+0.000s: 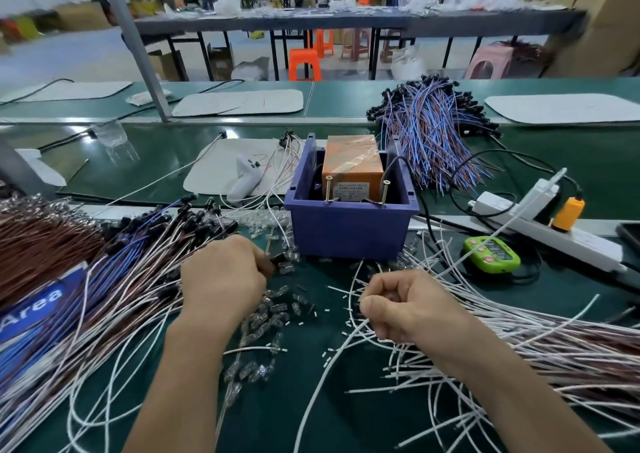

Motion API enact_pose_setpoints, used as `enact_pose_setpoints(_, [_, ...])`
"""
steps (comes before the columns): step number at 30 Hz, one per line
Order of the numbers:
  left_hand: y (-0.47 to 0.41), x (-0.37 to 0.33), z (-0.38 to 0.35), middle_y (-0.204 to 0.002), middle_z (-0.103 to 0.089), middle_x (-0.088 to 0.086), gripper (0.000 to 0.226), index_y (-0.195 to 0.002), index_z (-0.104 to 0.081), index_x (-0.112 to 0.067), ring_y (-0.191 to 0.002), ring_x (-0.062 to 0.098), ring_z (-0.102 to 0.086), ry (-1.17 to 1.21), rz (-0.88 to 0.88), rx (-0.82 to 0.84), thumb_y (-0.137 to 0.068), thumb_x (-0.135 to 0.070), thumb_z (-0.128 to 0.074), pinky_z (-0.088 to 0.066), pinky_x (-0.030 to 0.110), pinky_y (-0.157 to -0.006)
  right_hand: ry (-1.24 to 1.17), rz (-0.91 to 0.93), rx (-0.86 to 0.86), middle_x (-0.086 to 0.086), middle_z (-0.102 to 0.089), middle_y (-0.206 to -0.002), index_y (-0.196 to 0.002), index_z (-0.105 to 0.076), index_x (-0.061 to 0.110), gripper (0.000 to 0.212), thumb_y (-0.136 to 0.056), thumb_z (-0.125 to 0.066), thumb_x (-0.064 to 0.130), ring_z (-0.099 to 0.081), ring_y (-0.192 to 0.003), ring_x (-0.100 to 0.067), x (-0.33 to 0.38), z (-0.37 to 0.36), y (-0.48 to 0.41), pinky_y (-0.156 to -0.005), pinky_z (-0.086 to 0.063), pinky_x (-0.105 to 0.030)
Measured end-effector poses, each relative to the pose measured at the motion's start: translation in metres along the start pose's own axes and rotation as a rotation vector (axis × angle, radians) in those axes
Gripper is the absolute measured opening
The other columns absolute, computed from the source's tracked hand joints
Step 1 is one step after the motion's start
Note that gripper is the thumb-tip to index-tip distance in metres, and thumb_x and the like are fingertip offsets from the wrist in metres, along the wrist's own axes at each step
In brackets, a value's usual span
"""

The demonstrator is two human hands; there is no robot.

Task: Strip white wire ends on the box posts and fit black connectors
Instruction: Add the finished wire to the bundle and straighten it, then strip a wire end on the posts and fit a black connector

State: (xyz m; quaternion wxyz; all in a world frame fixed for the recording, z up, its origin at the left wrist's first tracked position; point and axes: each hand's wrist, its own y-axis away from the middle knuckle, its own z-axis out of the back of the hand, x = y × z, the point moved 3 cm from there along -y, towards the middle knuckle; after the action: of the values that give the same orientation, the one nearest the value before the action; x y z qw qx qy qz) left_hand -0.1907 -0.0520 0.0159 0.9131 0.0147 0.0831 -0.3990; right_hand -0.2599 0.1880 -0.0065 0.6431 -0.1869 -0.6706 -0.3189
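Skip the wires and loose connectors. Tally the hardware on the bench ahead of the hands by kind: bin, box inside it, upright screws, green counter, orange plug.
Purple plastic bin: 1
Orange tape-wrapped box: 1
Upright brass screws: 2
Green handheld counter: 1
Orange plug: 1
Total: 6

black connector (277,260) half hidden in left hand (221,276) (fingertips unseen), label (34,303) cropped

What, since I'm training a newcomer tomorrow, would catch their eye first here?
A purple bin holding an orange box sits at the centre of the green bench. White wires fan out on the right, where the right hand grips some; the left hand pinches a black connector.
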Motion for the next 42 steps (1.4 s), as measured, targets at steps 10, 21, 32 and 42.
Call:
enact_pose_setpoints(10, [0.005,-0.015,-0.016,-0.088,-0.074,-0.007,0.014,-0.091,-0.079,-0.04,-0.088,0.019,-0.07,-0.083,-0.153,0.015,-0.079,-0.048,-0.079,-0.04,0.027,-0.065,-0.004,0.015,0.021,-0.01,-0.06,-0.059,-0.071,-0.072,0.02,0.025,-0.094,-0.071,0.009,-0.041,-0.052,-0.017,-0.005,0.001,-0.003,-0.047,-0.032,-0.019])
enact_pose_setpoints(21, [0.006,-0.019,-0.016,-0.087,-0.074,-0.015,0.016,-0.09,-0.077,-0.047,-0.089,0.016,-0.069,0.016,-0.2,-0.058,-0.074,-0.049,-0.08,-0.039,0.026,-0.066,-0.609,0.088,0.179,-0.009,-0.055,-0.058,-0.088,-0.067,0.006,0.043,-0.064,-0.096,0.027,-0.043,-0.045,-0.012,-0.002,0.023,-0.002,-0.052,-0.032,-0.023])
enact_pose_setpoints(32, [0.006,-0.024,-0.02,-0.077,-0.072,-0.01,0.011,-0.08,-0.079,-0.038,-0.08,0.018,-0.065,0.091,-0.219,-0.17,-0.072,-0.042,-0.086,-0.044,0.029,-0.072,-0.788,0.174,0.457,-0.007,-0.066,-0.063,-0.092,-0.071,0.005,0.023,-0.08,-0.085,0.019,-0.049,-0.049,-0.009,0.0,0.026,0.002,-0.056,-0.033,-0.025])
enact_pose_setpoints(42, [0.005,-0.023,-0.026,-0.085,-0.076,0.0,0.024,-0.097,-0.079,-0.033,-0.086,0.028,-0.069,0.072,-0.18,-0.121,-0.078,-0.02,-0.074,-0.052,0.033,-0.078,-0.78,0.201,0.501,-0.01,-0.07,-0.07,-0.092,-0.072,0.007,0.021,-0.077,-0.086,0.012,-0.054,-0.053,-0.01,0.0,0.025,0.002,-0.059,-0.029,-0.027])
